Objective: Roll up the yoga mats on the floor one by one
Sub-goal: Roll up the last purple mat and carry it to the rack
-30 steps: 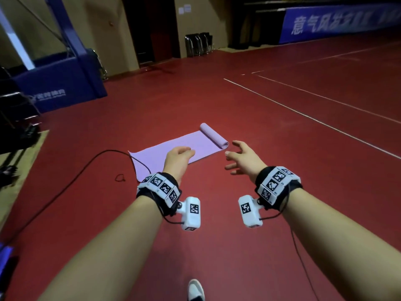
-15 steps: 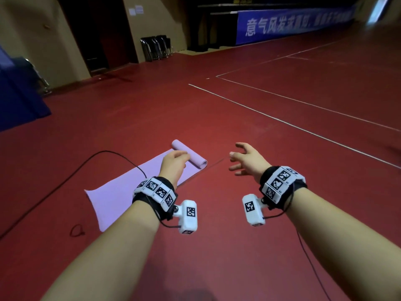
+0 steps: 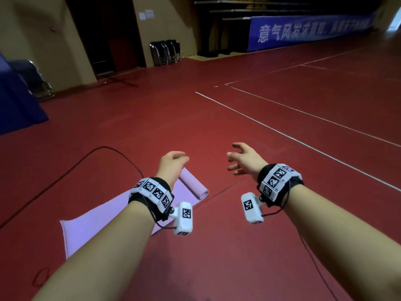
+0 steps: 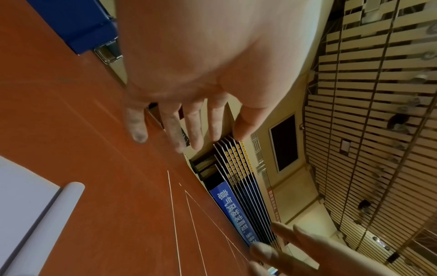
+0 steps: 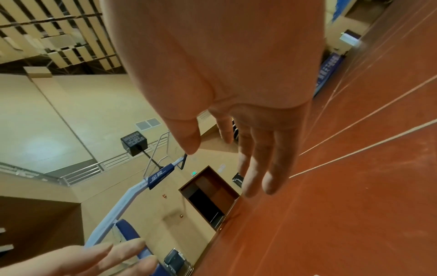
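A lilac yoga mat [image 3: 95, 222] lies on the red floor at lower left, its far end rolled into a short tube [image 3: 193, 185]. The same mat [image 4: 21, 196] and its roll [image 4: 61, 201] show at the lower left of the left wrist view. My left hand [image 3: 173, 161] hovers in the air above the rolled end, fingers relaxed, holding nothing; my left forearm covers part of the mat. To the right of the mat, over bare floor, my right hand [image 3: 240, 157] is held out with fingers spread and empty. The wrist views show each hand [image 4: 179, 119] [image 5: 241, 145] with loose, straight fingers.
A black cable [image 3: 65, 174] curves across the floor left of the mat. White court lines [image 3: 293, 137] cross the floor to the right. Folded chairs [image 3: 165, 52] stand by the far wall, a blue padded base [image 3: 17, 105] at left, a blue banner [image 3: 310, 31] at the back.
The view has swung right and come closer, so the mat has slid to the lower left under my left forearm. Both hands stay raised and empty.
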### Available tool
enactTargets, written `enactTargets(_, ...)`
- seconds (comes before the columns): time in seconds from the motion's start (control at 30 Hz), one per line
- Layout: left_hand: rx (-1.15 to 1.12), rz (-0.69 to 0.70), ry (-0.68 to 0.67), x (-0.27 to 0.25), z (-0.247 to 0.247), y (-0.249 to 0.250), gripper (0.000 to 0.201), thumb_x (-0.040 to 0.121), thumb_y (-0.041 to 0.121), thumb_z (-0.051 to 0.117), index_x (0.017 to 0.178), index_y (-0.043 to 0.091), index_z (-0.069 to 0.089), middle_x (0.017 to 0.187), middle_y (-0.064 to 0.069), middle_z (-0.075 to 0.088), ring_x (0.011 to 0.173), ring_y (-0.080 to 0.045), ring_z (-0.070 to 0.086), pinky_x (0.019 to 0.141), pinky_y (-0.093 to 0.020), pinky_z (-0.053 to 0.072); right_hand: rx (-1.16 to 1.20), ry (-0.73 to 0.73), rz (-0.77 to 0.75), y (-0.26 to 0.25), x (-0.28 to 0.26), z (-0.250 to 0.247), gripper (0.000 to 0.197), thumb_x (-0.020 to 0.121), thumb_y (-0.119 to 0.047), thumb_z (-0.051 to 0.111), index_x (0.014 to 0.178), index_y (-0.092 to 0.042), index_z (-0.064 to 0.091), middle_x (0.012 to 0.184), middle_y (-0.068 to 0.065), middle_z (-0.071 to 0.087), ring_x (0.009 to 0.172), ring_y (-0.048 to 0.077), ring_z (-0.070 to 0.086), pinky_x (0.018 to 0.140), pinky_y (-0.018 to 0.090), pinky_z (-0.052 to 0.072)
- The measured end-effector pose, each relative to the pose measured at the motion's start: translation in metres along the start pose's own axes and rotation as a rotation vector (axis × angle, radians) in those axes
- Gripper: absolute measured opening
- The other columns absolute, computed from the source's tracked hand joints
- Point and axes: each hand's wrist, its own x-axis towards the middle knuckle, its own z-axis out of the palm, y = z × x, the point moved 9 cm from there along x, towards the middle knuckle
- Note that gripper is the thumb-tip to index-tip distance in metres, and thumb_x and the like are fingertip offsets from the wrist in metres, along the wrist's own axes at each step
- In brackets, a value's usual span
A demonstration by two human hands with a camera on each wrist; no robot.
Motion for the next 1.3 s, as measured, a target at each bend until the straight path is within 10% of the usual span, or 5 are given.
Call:
enactTargets(0.43, -0.019, -0.078, 0.1, 0.366, 0.037, -0.016, 0.019, 0.092, 0.011, 0.065, 0.11, 0.012, 0.069, 0.092, -0.004, 0.065, 0.077, -0.016, 0.057, 0.048, -0.02, 0.034, -0.006, -0.088, 0.01, -0.031, 0.369, 0.046, 0.049, 0.099, -0.018, 0.059, 0.144, -0.02, 0.04, 0.102, 0.011, 0.064, 0.072, 0.024, 0.067, 0.067, 0.036, 0.053)
enactTargets(0.73, 0.05, -0.044, 0.048, 0.593, 0.105, 0.034, 0.017, 0.091, 0.011, 0.066, 0.106, 0.018, 0.069, 0.098, -0.002, 0.068, 0.088, -0.018, 0.061, 0.069, -0.028, 0.039, 0.021, -0.057, 0.046, -0.059, 0.583, 0.014, 0.049, 0.099, -0.019, 0.058, 0.144, -0.02, 0.039, 0.1, 0.008, 0.064, 0.076, 0.026, 0.067, 0.071, 0.038, 0.055)
enactTargets(0.87, 0.039, -0.081, 0.078, 0.676, 0.148, 0.011, 0.02, 0.091, 0.009, 0.065, 0.11, 0.014, 0.068, 0.091, 0.003, 0.064, 0.084, -0.016, 0.059, 0.059, -0.024, 0.038, 0.0, -0.093, 0.068, -0.039, 0.691, -0.003, 0.048, 0.099, -0.02, 0.059, 0.143, -0.021, 0.041, 0.103, 0.009, 0.066, 0.074, 0.024, 0.067, 0.072, 0.039, 0.056)
enactTargets(1.17, 0.009, -0.316, 0.406, 0.795, 0.137, -0.064, 0.019, 0.092, 0.009, 0.065, 0.11, 0.016, 0.068, 0.107, -0.006, 0.069, 0.098, -0.02, 0.063, 0.079, -0.026, 0.043, -0.136, -0.413, 0.105, -0.028, 0.918, 0.067, 0.038, 0.098, -0.013, 0.057, 0.134, -0.015, 0.046, 0.093, 0.011, 0.061, 0.062, 0.022, 0.06, 0.058, 0.03, 0.047)
enactTargets(1.3, -0.06, -0.394, 0.644, 0.776, 0.084, -0.09, 0.021, 0.094, 0.005, 0.061, 0.114, 0.009, 0.066, 0.098, -0.007, 0.066, 0.09, -0.02, 0.061, 0.06, -0.021, 0.039, -0.242, -0.608, 0.076, -0.027, 0.958, 0.165, 0.04, 0.094, -0.012, 0.059, 0.133, -0.014, 0.049, 0.092, 0.01, 0.065, 0.068, 0.027, 0.061, 0.059, 0.033, 0.048)
